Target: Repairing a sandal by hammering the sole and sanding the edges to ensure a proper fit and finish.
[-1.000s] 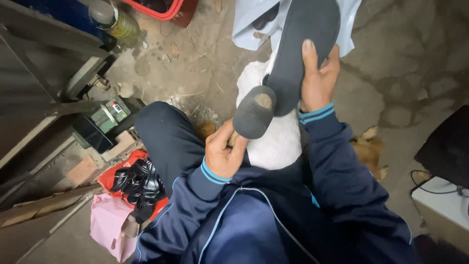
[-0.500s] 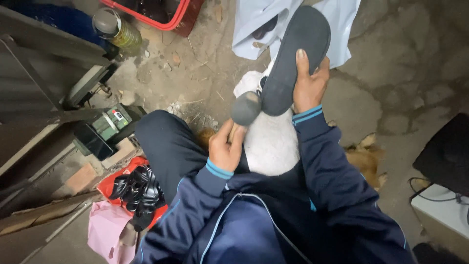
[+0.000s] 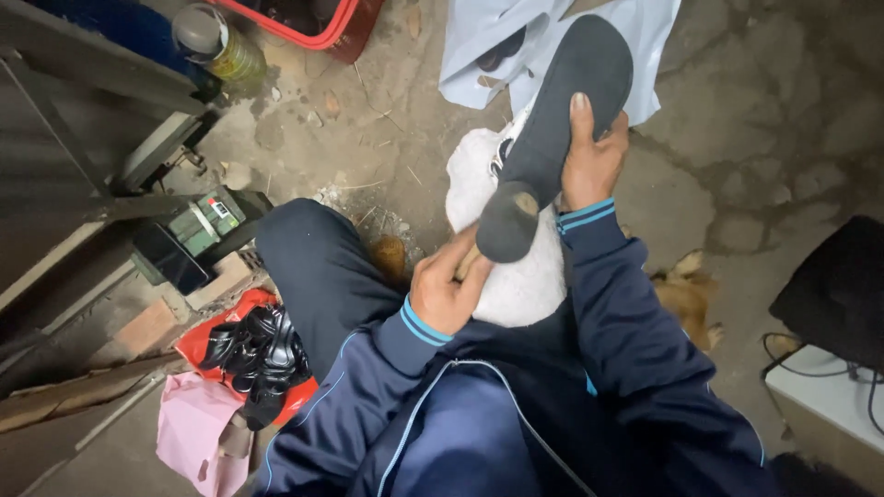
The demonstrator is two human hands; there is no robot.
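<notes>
A dark grey shoe sole (image 3: 557, 129) is held up in front of the person, its underside facing the camera, toe end pointing up and away, heel end down toward the lap. The heel end carries a small pale worn patch. The right hand (image 3: 589, 166) is closed round the sole's right edge at mid-length, fingers behind it and the thumb lying flat along the face. The left hand (image 3: 447, 290) sits lower, just under the heel end, its fingers bent around a small tan object that cannot be made out; the fingertips are close to the heel, though contact with it cannot be told. The two hands are apart, one above the other.

Behind the sole and resting on the person's lap is a white fluffy bundle (image 3: 525, 276). Both arms wear a dark blue jacket with light blue stripes at the cuffs, and the left knee (image 3: 313, 258) in dark trousers juts to the left.

On the cracked concrete floor (image 3: 737, 138) beyond lies a pale blue plastic bag (image 3: 488, 55). To the left are a heap of black straps (image 3: 258, 354) on a red bag (image 3: 207, 336), a pink bag (image 3: 189, 433) below it, and a bottle of yellowish liquid (image 3: 216, 41) beside a red crate (image 3: 322, 28) at the top.
</notes>
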